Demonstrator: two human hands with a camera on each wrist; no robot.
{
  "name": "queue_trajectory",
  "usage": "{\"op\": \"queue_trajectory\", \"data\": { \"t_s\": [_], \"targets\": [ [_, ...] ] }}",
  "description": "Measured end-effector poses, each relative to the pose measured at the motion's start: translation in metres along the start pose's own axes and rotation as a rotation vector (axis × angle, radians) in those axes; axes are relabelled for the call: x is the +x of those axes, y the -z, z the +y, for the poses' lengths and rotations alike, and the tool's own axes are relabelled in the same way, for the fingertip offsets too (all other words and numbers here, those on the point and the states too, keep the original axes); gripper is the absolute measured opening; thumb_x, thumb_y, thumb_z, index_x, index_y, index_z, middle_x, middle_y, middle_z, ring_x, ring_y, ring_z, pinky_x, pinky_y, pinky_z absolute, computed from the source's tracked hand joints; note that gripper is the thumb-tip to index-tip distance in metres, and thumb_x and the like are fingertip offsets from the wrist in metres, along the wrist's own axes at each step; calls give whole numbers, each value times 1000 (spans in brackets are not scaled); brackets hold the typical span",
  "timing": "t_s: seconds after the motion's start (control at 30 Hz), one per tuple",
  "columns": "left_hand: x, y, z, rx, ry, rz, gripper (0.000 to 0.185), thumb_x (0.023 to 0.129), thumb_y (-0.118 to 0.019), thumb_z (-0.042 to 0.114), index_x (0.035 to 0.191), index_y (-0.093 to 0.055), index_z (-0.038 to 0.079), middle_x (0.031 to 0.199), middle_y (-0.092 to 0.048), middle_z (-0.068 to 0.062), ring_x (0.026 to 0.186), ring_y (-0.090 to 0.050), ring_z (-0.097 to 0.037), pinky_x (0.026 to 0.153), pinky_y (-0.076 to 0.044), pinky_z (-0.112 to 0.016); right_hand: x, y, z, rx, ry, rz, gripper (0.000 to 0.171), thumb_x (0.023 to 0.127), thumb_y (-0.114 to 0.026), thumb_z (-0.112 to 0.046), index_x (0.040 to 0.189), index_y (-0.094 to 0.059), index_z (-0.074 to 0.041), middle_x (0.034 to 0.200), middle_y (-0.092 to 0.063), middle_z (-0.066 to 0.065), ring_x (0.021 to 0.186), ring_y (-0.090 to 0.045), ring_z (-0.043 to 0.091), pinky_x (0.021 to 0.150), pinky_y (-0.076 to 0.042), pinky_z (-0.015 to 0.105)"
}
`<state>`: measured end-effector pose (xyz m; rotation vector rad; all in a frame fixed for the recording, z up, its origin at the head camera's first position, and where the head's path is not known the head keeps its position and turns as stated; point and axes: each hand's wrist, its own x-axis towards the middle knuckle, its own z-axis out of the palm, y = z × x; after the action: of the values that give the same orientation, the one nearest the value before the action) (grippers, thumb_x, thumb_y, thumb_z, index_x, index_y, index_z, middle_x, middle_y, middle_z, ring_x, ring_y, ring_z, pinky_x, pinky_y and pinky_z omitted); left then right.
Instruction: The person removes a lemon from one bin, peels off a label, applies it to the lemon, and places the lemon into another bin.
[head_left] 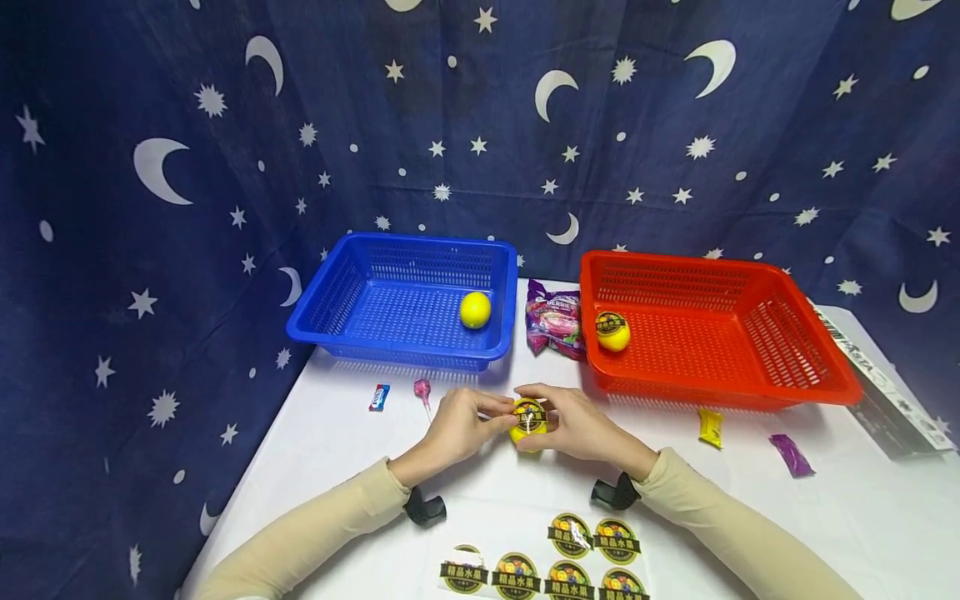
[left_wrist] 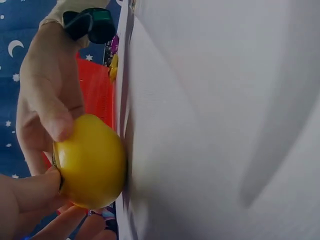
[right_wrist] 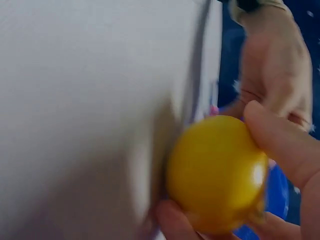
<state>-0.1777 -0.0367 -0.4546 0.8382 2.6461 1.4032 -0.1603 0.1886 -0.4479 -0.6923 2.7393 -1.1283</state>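
Lemon (head_left: 528, 422) sits between both grips: left hand (head_left: 457, 429) and right hand (head_left: 577, 427) pinch it from opposite sides, sticker (head_left: 529, 416) facing up.

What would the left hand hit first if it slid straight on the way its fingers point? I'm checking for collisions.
Probably the right hand: the left hand points right across the yellow fruit both hold. Depth is unclear.

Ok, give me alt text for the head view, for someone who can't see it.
Two hands, left hand and right hand, hold a yellow fruit with a round sticker on it over a white table. Behind sit a blue basket holding one plain yellow fruit and a red basket holding one stickered fruit; a sticker sheet lies in front.
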Motion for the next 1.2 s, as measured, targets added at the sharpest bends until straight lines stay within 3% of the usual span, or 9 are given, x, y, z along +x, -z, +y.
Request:
{"op": "queue_trajectory", "data": {
  "t_s": [0.13, 0.3, 0.4, 0.57, 0.7, 0.8, 0.93, 1.03, 1.2],
  "targets": [
    [-2, 3, 3, -17, 20, 11, 26, 87, -83, 23, 109, -81, 8, 106, -80, -7, 90, -78, -19, 73, -59, -18, 0, -3, -1, -52, 12, 16, 66, 75, -91, -40, 132, -68, -14, 124, -75, 3, 104, -71, 19, 88, -57, 33],
    [3, 4, 12, -90, 0, 15, 31, 89, -80, 27, 111, -79, 5, 109, -80, -8, 95, -77, -21, 76, -60, -20, -15, 17, -3, 43, -23, 53, 67, 74, -93, -35, 131, -68, -9, 126, -73, 9, 111, -72, 30, 85, -60, 29],
    [11, 2, 21, -112, -29, 20, 30, 89, -80, 29, 110, -80, 8, 108, -80, -7, 97, -76, -23, 78, -62, -26, -28, 43, -10, 92, -11, 108, 67, 72, -95, -30, 130, -68, -9, 125, -70, 10, 110, -70, 31, 78, -62, 27],
    [32, -8, 38, -80, -94, 15, 29, 88, -80, 33, 110, -80, 14, 107, -80, -8, 96, -75, -23, 78, -63, -33, -40, 105, -19, 12, -12, 233, 67, 70, -96, -24, 130, -70, -14, 124, -69, 6, 108, -69, 22, 82, -59, 20],
    [54, -22, 53, 26, -153, 22, 33, 90, -78, 38, 115, -78, 18, 114, -79, -3, 95, -74, -21, 75, -59, -25, -36, 159, -7, -5, -140, 265, 68, 73, -94, -23, 134, -66, -13, 131, -67, 9, 116, -69, 32, 82, -55, 14],
    [68, -33, 62, 167, -168, 58, 40, 90, -75, 46, 123, -76, 23, 127, -75, 3, 108, -72, -19, 82, -57, -27, -23, 189, 19, -16, -270, 227, 71, 76, -92, -30, 139, -63, -14, 135, -65, 12, 117, -67, 35, 80, -54, 16],
    [80, -44, 66, 323, -156, 80, 50, 91, -72, 54, 134, -70, 29, 143, -65, 7, 129, -64, -19, 95, -55, -35, -4, 209, 61, -73, -333, 116, 73, 80, -89, -37, 142, -60, -10, 140, -61, 16, 109, -64, 28, 78, -55, 22],
    [85, -50, 66, 366, -142, 74, 49, 91, -70, 56, 133, -69, 31, 147, -61, 8, 129, -63, -19, 90, -55, -34, 9, 211, 88, -103, -334, 28, 73, 81, -88, -34, 142, -59, -6, 142, -61, 18, 110, -60, 27, 85, -54, 27],
    [88, -55, 66, 392, -152, 83, 44, 91, -70, 57, 128, -72, 32, 145, -62, 10, 119, -68, -17, 74, -52, -22, 20, 206, 116, -90, -361, -93, 72, 81, -88, -30, 140, -58, -1, 141, -60, 23, 123, -56, 33, 104, -48, 46]
  ]
}}
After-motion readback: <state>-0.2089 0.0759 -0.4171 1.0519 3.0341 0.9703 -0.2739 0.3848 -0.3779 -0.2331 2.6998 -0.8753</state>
